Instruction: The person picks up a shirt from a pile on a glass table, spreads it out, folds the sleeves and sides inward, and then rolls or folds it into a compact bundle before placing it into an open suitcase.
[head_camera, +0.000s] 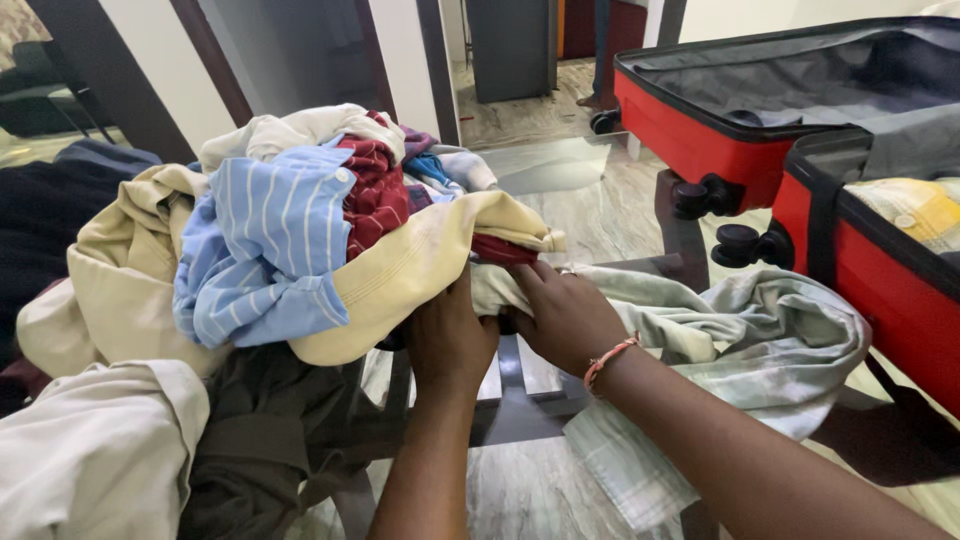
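Two hands under one heaped pile of clothes, centre-left on the glass worktop.

Left hand and right hand are both closed on the cream garment at the pile's lower edge. Blue striped shirt lies at 9 o'clock, pale green checked cloth at 3 o'clock, open red suitcase at 1 o'clock. Risk, judged: the loose top layers could slide off, since only the bottom layer is gripped.

Soft even daylight, glare on the polished floor, sharp focus, slight wide-angle stretch at edges
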